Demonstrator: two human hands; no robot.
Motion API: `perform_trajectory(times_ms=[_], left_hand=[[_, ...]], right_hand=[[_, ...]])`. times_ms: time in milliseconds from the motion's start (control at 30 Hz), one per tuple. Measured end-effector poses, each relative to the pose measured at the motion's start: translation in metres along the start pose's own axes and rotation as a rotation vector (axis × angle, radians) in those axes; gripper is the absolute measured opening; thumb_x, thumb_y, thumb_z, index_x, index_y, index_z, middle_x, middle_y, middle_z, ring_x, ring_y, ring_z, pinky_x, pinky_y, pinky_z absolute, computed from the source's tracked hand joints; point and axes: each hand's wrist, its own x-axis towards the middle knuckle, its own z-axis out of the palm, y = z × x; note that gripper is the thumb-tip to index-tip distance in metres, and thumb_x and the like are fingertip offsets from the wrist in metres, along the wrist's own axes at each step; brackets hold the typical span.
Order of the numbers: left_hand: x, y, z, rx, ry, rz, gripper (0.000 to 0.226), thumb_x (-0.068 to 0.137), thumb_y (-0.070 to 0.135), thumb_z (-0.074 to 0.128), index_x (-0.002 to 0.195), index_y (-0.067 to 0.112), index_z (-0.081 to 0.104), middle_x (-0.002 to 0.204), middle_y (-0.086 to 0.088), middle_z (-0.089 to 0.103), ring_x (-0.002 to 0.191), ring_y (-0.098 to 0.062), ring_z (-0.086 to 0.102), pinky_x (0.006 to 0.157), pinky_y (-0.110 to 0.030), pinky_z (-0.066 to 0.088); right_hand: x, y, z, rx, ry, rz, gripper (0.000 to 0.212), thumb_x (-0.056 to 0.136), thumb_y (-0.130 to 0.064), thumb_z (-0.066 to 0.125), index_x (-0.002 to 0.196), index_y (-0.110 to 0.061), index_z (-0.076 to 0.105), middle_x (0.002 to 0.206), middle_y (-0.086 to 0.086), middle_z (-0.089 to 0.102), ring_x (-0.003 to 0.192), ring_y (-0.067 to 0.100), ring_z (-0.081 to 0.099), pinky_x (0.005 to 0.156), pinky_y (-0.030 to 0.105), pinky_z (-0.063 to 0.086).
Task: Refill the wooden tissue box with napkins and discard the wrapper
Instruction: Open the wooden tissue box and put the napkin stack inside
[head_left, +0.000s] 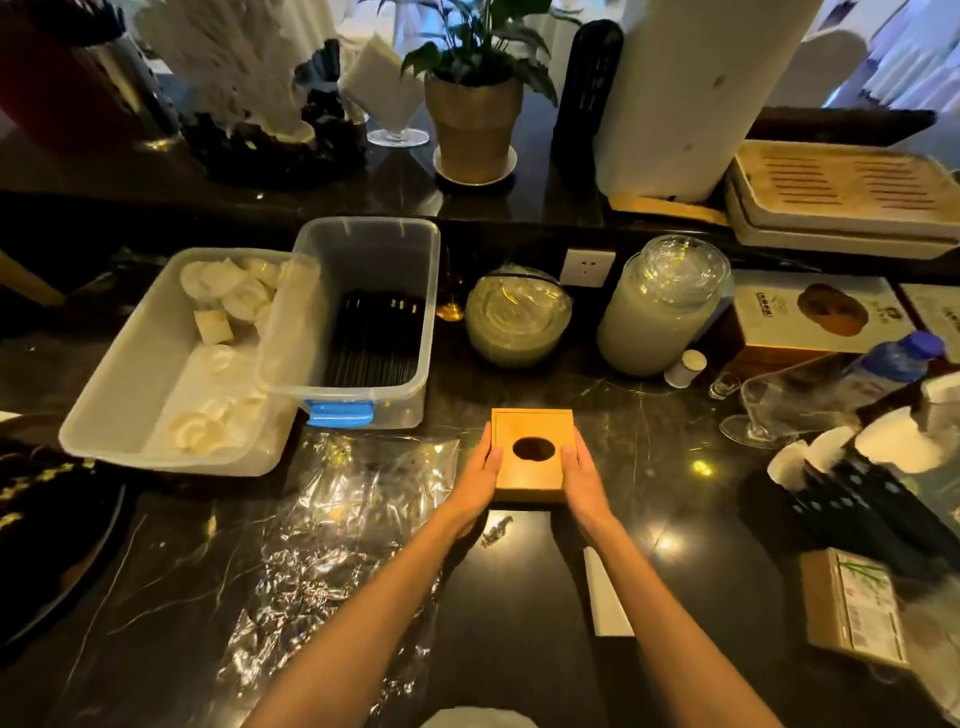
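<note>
Head view is showing both hands clamping the wooden tissue box (532, 456) on the dark bench (675, 499): left hand (480, 480) pressing its left side, right hand (582, 480) pressing its right side, thumbs lying over the top edges, so the two-handed grip is squeezing the box between the palms. Box is sitting flat with lid on and the oval hole (533, 449) reading dark, no napkin poking out, so I cannot tell whether it is filled. Clear wrapper (337, 519) is lying crumpled and flat just left of the grip, reaching back along the left forearm, looking emptied and not yet discarded. White flat piece (605, 592) is lying on the near side of the grip under the right forearm; too unclear to call it a napkin. Judging: refill is possibly done or closing, wrapper disposal is still left.
</note>
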Motion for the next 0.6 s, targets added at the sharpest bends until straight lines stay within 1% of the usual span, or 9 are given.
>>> perform_trajectory(times_ms=[67, 133, 200, 267, 333, 433, 500, 533, 600], left_hand=[[-0.004, 0.003, 0.003, -0.006, 0.009, 0.009, 0.05, 0.105, 0.03, 0.027, 0.153, 0.026, 0.011, 0.141, 0.001, 0.043, 0.127, -0.016, 0.045, 0.105, -0.031, 0.039], [-0.011, -0.001, 0.007, -0.014, 0.058, 0.017, 0.048, 0.106, 0.028, 0.025, 0.152, 0.023, 0.016, 0.147, -0.002, 0.041, 0.13, -0.016, 0.044, 0.108, -0.032, 0.038], [-0.025, -0.01, 0.011, -0.006, 0.089, 0.021, 0.047, 0.105, 0.031, 0.026, 0.151, 0.027, 0.02, 0.145, 0.001, 0.043, 0.123, -0.008, 0.047, 0.099, -0.021, 0.041], [-0.043, -0.024, 0.011, 0.002, 0.081, 0.029, 0.045, 0.104, 0.035, 0.027, 0.148, 0.033, 0.022, 0.138, 0.009, 0.046, 0.111, 0.007, 0.051, 0.085, -0.007, 0.045], [-0.065, -0.04, 0.011, -0.029, 0.071, 0.015, 0.045, 0.103, 0.037, 0.029, 0.148, 0.035, 0.022, 0.136, 0.014, 0.046, 0.106, 0.015, 0.052, 0.078, -0.004, 0.047], [-0.1, -0.065, 0.014, -0.078, 0.079, 0.002, 0.045, 0.103, 0.035, 0.032, 0.146, 0.036, 0.023, 0.13, 0.021, 0.049, 0.102, 0.02, 0.056, 0.076, -0.003, 0.048], [-0.124, -0.082, 0.017, -0.098, 0.086, -0.015, 0.046, 0.103, 0.035, 0.033, 0.148, 0.033, 0.024, 0.132, 0.02, 0.049, 0.11, 0.015, 0.056, 0.084, -0.01, 0.05], [-0.135, -0.09, 0.018, -0.113, 0.089, -0.028, 0.048, 0.103, 0.034, 0.033, 0.15, 0.031, 0.024, 0.137, 0.015, 0.049, 0.117, 0.007, 0.055, 0.092, -0.018, 0.051], [-0.148, -0.098, 0.02, -0.137, 0.087, -0.042, 0.049, 0.103, 0.033, 0.032, 0.151, 0.028, 0.023, 0.145, 0.005, 0.045, 0.129, -0.009, 0.049, 0.105, -0.035, 0.046]], right_hand=[[-0.003, -0.002, 0.001, 0.015, 0.003, -0.003, 0.049, 0.105, -0.033, 0.028, 0.153, -0.023, 0.023, 0.148, 0.004, 0.045, 0.132, 0.018, 0.045, 0.11, 0.037, 0.037], [-0.012, -0.002, 0.002, 0.025, 0.004, 0.006, 0.049, 0.106, -0.032, 0.028, 0.153, -0.022, 0.023, 0.149, 0.006, 0.044, 0.134, 0.021, 0.044, 0.112, 0.041, 0.037], [-0.029, 0.001, 0.005, 0.032, 0.0, 0.017, 0.049, 0.106, -0.031, 0.028, 0.153, -0.021, 0.022, 0.149, 0.007, 0.044, 0.134, 0.021, 0.044, 0.112, 0.041, 0.038], [-0.052, 0.009, 0.007, 0.045, -0.023, 0.022, 0.05, 0.105, -0.033, 0.029, 0.153, -0.023, 0.021, 0.147, 0.005, 0.045, 0.131, 0.018, 0.046, 0.109, 0.037, 0.04], [-0.077, 0.02, 0.008, 0.065, -0.047, 0.03, 0.05, 0.105, -0.035, 0.031, 0.153, -0.026, 0.021, 0.145, 0.002, 0.047, 0.127, 0.015, 0.049, 0.107, 0.035, 0.042], [-0.112, 0.04, 0.009, 0.091, -0.067, 0.047, 0.051, 0.103, -0.04, 0.035, 0.152, -0.034, 0.024, 0.145, -0.003, 0.048, 0.128, 0.01, 0.049, 0.107, 0.035, 0.044], [-0.138, 0.055, 0.012, 0.088, -0.081, 0.051, 0.046, 0.1, -0.047, 0.038, 0.145, -0.047, 0.028, 0.14, -0.011, 0.05, 0.123, -0.001, 0.051, 0.1, 0.025, 0.046], [-0.15, 0.061, 0.014, 0.088, -0.084, 0.064, 0.045, 0.099, -0.049, 0.038, 0.143, -0.05, 0.029, 0.14, -0.013, 0.051, 0.123, -0.001, 0.051, 0.101, 0.025, 0.047], [-0.163, 0.069, 0.015, 0.103, -0.086, 0.089, 0.05, 0.099, -0.05, 0.038, 0.147, -0.046, 0.025, 0.142, -0.01, 0.049, 0.129, 0.008, 0.049, 0.107, 0.036, 0.044]])
